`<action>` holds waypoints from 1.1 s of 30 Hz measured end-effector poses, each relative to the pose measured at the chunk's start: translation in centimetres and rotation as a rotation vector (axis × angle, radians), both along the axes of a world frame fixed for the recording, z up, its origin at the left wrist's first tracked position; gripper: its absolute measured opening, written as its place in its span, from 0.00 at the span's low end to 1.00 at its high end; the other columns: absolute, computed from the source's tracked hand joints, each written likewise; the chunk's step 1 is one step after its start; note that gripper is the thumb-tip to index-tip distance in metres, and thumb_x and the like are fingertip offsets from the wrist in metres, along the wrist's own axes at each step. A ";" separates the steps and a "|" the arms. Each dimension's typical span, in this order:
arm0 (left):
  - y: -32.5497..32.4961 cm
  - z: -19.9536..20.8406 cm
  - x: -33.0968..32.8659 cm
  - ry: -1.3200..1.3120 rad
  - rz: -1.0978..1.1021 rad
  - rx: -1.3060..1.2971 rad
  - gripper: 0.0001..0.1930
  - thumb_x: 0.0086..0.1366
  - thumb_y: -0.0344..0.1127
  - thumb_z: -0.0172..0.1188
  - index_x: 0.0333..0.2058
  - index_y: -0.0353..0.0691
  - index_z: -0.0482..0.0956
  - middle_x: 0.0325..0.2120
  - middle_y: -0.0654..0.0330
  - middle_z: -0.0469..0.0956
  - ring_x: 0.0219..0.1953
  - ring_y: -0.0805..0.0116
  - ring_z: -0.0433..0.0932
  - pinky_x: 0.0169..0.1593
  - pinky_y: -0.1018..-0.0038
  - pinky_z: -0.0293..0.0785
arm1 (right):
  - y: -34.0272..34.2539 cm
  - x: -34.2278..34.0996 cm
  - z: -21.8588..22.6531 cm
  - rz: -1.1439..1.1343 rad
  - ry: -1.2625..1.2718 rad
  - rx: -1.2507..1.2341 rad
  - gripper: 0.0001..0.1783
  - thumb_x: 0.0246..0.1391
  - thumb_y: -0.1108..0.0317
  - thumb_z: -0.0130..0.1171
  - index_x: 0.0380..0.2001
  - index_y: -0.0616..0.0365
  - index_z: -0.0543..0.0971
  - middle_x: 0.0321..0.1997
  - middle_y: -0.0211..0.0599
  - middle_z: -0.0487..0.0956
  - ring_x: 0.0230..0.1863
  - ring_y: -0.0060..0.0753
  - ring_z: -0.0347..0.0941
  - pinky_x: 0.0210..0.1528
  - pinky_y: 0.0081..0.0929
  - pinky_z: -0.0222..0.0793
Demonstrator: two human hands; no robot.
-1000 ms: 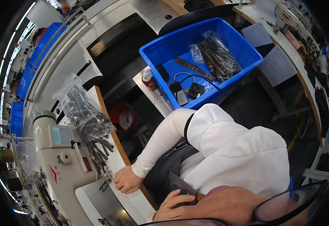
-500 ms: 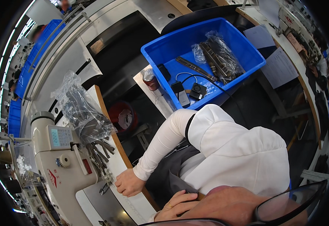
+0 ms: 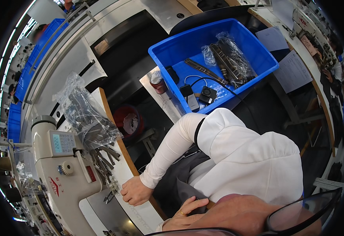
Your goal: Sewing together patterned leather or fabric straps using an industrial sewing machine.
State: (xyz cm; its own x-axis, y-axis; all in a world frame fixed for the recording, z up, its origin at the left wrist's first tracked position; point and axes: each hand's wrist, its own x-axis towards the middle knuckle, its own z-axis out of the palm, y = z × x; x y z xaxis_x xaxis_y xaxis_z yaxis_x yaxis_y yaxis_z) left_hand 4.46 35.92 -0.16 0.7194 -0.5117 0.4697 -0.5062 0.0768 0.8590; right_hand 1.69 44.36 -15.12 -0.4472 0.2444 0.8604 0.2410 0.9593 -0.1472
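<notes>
At far left, the machine (image 3: 71,187) is seen, with the plastic bag (image 3: 87,122) and a spread of dark strips (image 3: 101,157) on its upper right. The snips (image 3: 108,198) are found at the machine bed's edge, just left of the forward hand (image 3: 136,191) and apart from it. Their long axis is slanted from lower left to upper right; the tips seem to be pointed down-left, away from that hand, while the other end is set by the pale thread (image 3: 113,185). The forward hand, clearly the nearer, is rested on the worktop (image 3: 126,170) with fingers curled; whether anything is gripped cannot be told. Farther right, the ringed hand (image 3: 184,214) is held against grey cloth (image 3: 191,188), fingers loosely bent and palm hidden, so its grip cannot be told either. At upper right, wrapped strips are held in the blue bin (image 3: 191,49).
</notes>
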 end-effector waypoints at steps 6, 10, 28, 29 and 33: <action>-0.5 -0.5 -1.6 -0.004 0.122 -0.022 0.16 0.60 0.39 0.56 0.43 0.35 0.75 0.49 0.53 0.70 0.58 0.52 0.62 0.62 0.47 0.45 | -0.5 -1.4 0.0 0.065 -0.002 -0.007 0.12 0.48 0.62 0.56 0.15 0.53 0.71 0.25 0.31 0.70 0.31 0.36 0.68 0.32 0.32 0.63; -1.0 -1.2 -7.2 0.014 0.462 -0.041 0.16 0.60 0.39 0.56 0.43 0.35 0.76 0.48 0.52 0.70 0.58 0.51 0.62 0.62 0.47 0.45 | -0.3 -0.3 0.1 0.122 -0.124 -0.112 0.08 0.49 0.64 0.55 0.21 0.53 0.71 0.28 0.32 0.71 0.33 0.38 0.68 0.35 0.35 0.65; -4.7 -10.3 -24.9 -0.280 2.219 -1.574 0.25 0.69 0.46 0.47 0.58 0.35 0.61 0.56 0.53 0.65 0.59 0.62 0.63 0.62 0.65 0.56 | 0.2 -6.7 5.5 0.455 -0.303 -0.855 0.18 0.53 0.69 0.55 0.48 0.63 0.74 0.48 0.44 0.76 0.47 0.39 0.72 0.50 0.30 0.65; -3.7 -10.9 -25.8 -0.284 2.218 -1.588 0.25 0.69 0.46 0.47 0.58 0.35 0.61 0.56 0.53 0.65 0.59 0.62 0.63 0.62 0.65 0.56 | 0.6 -8.7 5.5 0.503 -0.245 -1.071 0.19 0.56 0.68 0.53 0.50 0.65 0.73 0.50 0.45 0.76 0.48 0.37 0.72 0.52 0.29 0.65; 0.6 -11.9 -28.1 -0.676 2.134 -1.760 0.30 0.68 0.55 0.43 0.57 0.34 0.58 0.60 0.50 0.59 0.62 0.57 0.58 0.66 0.59 0.48 | 3.4 -17.0 3.6 0.573 -0.040 -1.268 0.21 0.58 0.67 0.50 0.53 0.69 0.71 0.51 0.45 0.76 0.50 0.29 0.72 0.51 0.24 0.67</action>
State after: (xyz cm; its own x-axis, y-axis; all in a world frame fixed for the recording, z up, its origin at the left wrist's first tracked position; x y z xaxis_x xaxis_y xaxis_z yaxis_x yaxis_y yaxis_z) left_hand -23.64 36.56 -12.04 -0.6448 0.7166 -0.2660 -0.7262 -0.4656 0.5059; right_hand -15.31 47.76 -11.48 -0.7679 0.6156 0.1768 -0.1116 0.1433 -0.9834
